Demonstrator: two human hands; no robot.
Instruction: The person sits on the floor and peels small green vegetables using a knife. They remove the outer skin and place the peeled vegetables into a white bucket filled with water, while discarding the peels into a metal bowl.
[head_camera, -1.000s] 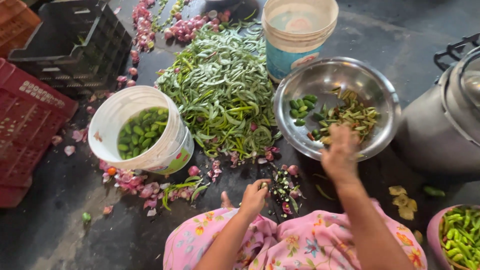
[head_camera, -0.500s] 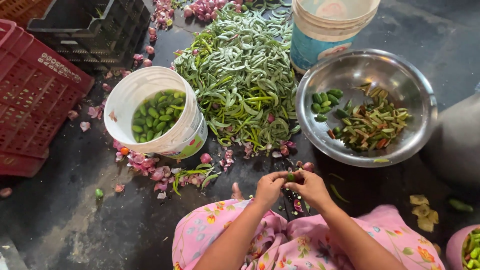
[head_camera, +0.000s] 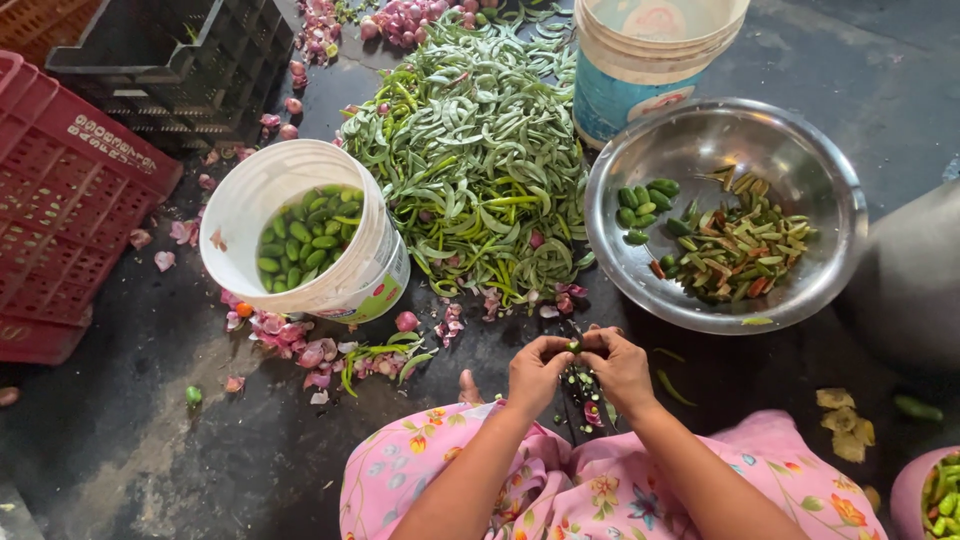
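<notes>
Between the left hand and right hand, both pinch one green pod. Ahead-right, a steel bowl holds pods and scraps; ahead-left, a white bucket holds green pieces.

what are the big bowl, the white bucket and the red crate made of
Big bowl: looks like stainless steel, shiny grey with reflections on its inner wall. White bucket: apparently plastic, matte and opaque with a thin rolled rim. Red crate: likely moulded plastic, going by its uniform colour and lattice walls.
</notes>
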